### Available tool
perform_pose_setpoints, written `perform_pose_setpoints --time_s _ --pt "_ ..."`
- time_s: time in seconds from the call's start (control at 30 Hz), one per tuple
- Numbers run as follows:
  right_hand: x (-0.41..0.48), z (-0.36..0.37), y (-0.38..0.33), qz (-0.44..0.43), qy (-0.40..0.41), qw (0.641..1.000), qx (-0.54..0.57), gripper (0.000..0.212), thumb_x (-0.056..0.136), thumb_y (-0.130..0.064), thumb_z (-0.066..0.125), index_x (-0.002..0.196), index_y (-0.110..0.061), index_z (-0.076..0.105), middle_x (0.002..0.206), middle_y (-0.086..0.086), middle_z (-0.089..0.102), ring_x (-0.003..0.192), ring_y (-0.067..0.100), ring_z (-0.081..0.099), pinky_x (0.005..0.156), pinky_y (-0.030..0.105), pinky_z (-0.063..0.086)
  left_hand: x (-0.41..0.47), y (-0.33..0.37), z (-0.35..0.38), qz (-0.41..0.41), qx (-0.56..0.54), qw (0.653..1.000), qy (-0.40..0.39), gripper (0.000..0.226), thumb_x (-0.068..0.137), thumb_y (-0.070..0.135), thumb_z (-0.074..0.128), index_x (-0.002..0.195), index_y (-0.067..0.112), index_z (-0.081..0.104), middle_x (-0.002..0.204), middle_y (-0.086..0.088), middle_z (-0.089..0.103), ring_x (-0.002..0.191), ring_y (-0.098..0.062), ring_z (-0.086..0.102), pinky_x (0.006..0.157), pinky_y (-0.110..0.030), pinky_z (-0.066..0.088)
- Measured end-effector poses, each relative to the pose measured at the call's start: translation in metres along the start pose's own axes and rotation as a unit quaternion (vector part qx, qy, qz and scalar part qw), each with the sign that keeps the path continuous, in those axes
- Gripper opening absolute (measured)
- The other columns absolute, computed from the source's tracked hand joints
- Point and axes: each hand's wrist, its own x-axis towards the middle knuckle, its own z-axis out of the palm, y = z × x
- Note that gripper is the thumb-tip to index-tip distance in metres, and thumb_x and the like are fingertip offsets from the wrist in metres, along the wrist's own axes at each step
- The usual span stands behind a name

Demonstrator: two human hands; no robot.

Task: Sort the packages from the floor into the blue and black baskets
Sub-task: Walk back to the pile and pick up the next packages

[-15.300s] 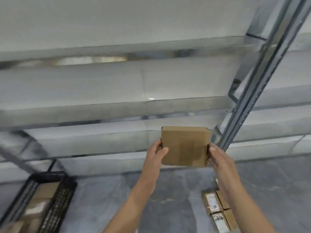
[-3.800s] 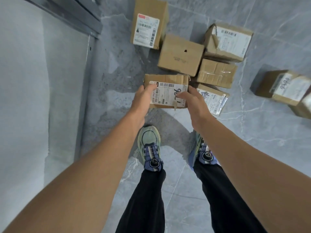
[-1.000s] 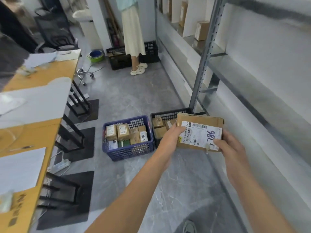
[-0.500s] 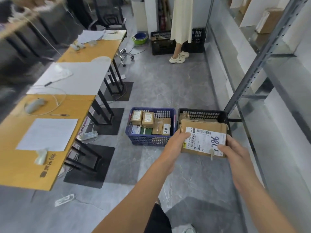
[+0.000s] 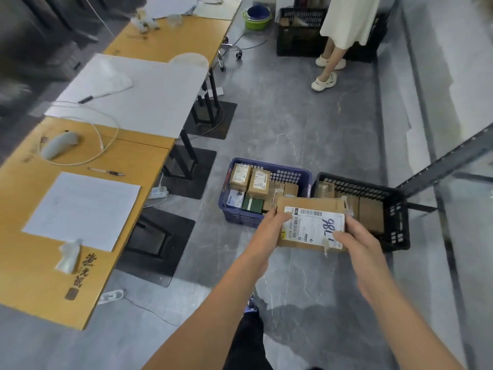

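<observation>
Here both hands grasp one cardboard box [image 5: 310,228]. The left hand [image 5: 268,232] holds its left edge and the right hand [image 5: 358,245] its right edge. The box is in the air, near the right front corner of the blue basket [image 5: 293,174]. The black basket [image 5: 396,209] stands just right of the blue basket.

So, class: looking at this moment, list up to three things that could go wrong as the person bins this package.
The package is held before the seam between blue basket and black basket, so it might land in the wrong one.
The blue basket already looks crowded; a package added there could perch and slide.
Loose tape by the right hand may snag.
</observation>
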Motion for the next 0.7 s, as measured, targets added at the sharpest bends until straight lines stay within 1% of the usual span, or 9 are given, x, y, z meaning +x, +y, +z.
perform_pose_setpoints --time_s 0.03,0.1,0.17,0.27,0.33,0.4,0.57,0.63,0.7 --pt "0.013 0.016 -0.005 0.002 -0.012 1.0 -0.01 0.04 0.103 -0.005 0.057 0.121 -0.039 0.066 0.111 -0.019 0.077 0.103 -0.006 0.069 0.091 0.024 0.05 0.011 0.002 -0.014 -0.004 -0.012 1.0 0.009 0.032 0.107 0.036 0.048 0.136 0.028 0.057 0.117 0.007 0.073 0.112 -0.011 0.065 0.105 -0.04 0.05" --pt "0.039 0.045 -0.013 0.005 -0.028 0.999 -0.028 0.04 0.102 -0.006 0.058 0.127 -0.037 0.063 0.114 -0.018 0.075 0.107 -0.004 0.068 0.087 0.022 0.05 0.032 0.005 -0.042 -0.016 -0.036 0.999 0.031 0.03 0.106 0.037 0.049 0.134 0.028 0.057 0.118 0.005 0.072 0.113 -0.013 0.065 0.103 -0.041 0.052" --pt "0.065 0.07 -0.02 0.016 -0.044 0.998 -0.047 0.039 0.102 -0.008 0.059 0.134 -0.03 0.059 0.121 -0.013 0.073 0.113 0.004 0.067 0.087 0.026 0.051 0.052 0.006 -0.065 -0.036 -0.065 0.996 0.05 0.032 0.105 0.039 0.051 0.133 0.028 0.057 0.122 0.0 0.072 0.117 -0.017 0.066 0.105 -0.045 0.053" --pt "0.105 0.103 -0.027 0.038 -0.076 0.994 -0.074 0.036 0.101 -0.009 0.061 0.133 -0.025 0.059 0.122 -0.008 0.073 0.115 0.012 0.068 0.088 0.032 0.055 0.08 0.006 -0.093 -0.064 -0.115 0.987 0.09 0.037 0.102 0.04 0.053 0.134 0.022 0.058 0.122 -0.005 0.073 0.115 -0.021 0.068 0.1 -0.044 0.057" --pt "0.133 0.123 -0.031 0.046 -0.101 0.989 -0.093 0.034 0.101 -0.011 0.061 0.128 -0.031 0.062 0.12 -0.01 0.074 0.113 0.013 0.069 0.094 0.041 0.057 0.099 0.005 -0.107 -0.077 -0.151 0.979 0.111 0.04 0.101 0.041 0.055 0.135 0.021 0.06 0.122 -0.006 0.074 0.115 -0.022 0.069 0.099 -0.044 0.058" --pt "0.162 0.141 -0.034 0.053 -0.131 0.983 -0.117 0.034 0.102 -0.014 0.06 0.123 -0.04 0.063 0.118 -0.013 0.074 0.11 0.01 0.069 0.096 0.041 0.057 0.117 0.005 -0.117 -0.09 -0.185 0.97 0.129 0.039 0.102 0.041 0.055 0.134 0.02 0.061 0.122 -0.007 0.074 0.116 -0.025 0.068 0.102 -0.047 0.057" --pt "0.241 0.183 -0.037 0.066 -0.194 0.964 -0.167 0.045 0.101 -0.013 0.059 0.134 -0.043 0.056 0.117 -0.019 0.071 0.111 0.006 0.066 0.096 0.034 0.053 0.169 0.008 -0.131 -0.106 -0.268 0.944 0.161 0.04 0.103 0.041 0.054 0.137 0.021 0.058 0.128 -0.01 0.07 0.12 -0.027 0.067 0.107 -0.05 0.053" --pt "0.276 0.197 -0.032 0.074 -0.214 0.955 -0.193 0.049 0.1 -0.015 0.06 0.139 -0.044 0.056 0.124 -0.015 0.07 0.116 0.01 0.065 0.105 0.041 0.051 0.195 0.007 -0.133 -0.119 -0.288 0.933 0.181 0.039 0.103 0.04 0.055 0.136 0.021 0.058 0.128 -0.011 0.068 0.118 -0.027 0.067 0.107 -0.051 0.053" --pt "0.314 0.213 -0.023 0.087 -0.238 0.945 -0.207 0.05 0.1 -0.014 0.06 0.139 -0.044 0.057 0.13 -0.011 0.068 0.119 0.014 0.063 0.108 0.043 0.05 0.224 0.005 -0.136 -0.133 -0.308 0.919 0.208 0.034 0.103 0.038 0.057 0.132 0.02 0.061 0.126 -0.011 0.069 0.118 -0.028 0.067 0.108 -0.053 0.052"
